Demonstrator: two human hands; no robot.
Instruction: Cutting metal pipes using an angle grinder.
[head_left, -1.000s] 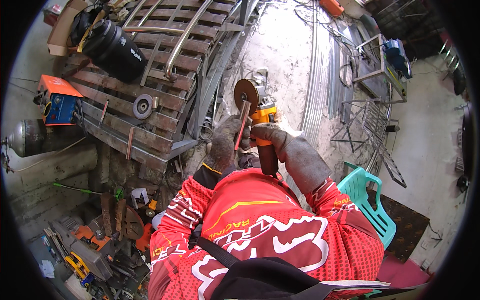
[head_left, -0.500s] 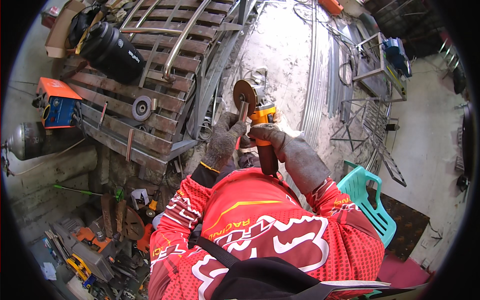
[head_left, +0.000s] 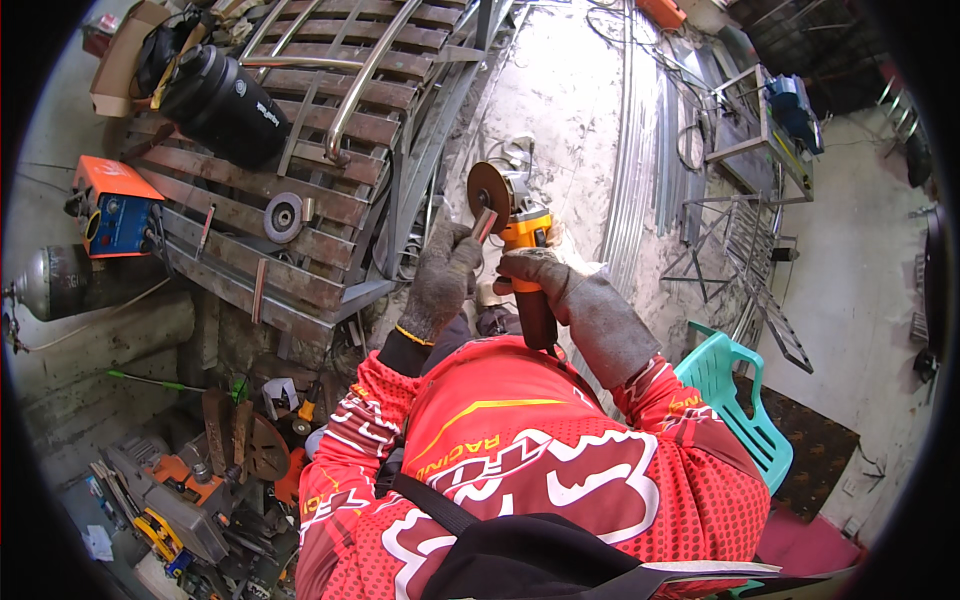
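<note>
My gloved right hand is closed round the body of a yellow and black angle grinder, with a heavy grey cuff over its wrist. The grinder's brown disc faces left, toward my other hand. In a grey knit glove, my left hand grips a short flat metal strip. The strip's upper end lies at the disc's lower edge; I cannot tell whether they touch. The rest of the strip is hidden in my fingers.
On the slatted metal bench at left are a grinding wheel, a black flask and bent tubes. An orange and blue power unit stands beside it. A green plastic chair is at right, tools lie lower left.
My left hand has turned and shifted slightly. The metal strip has tilted to the right, and the red part that showed below my fingers is out of sight. The grinder has barely moved.
</note>
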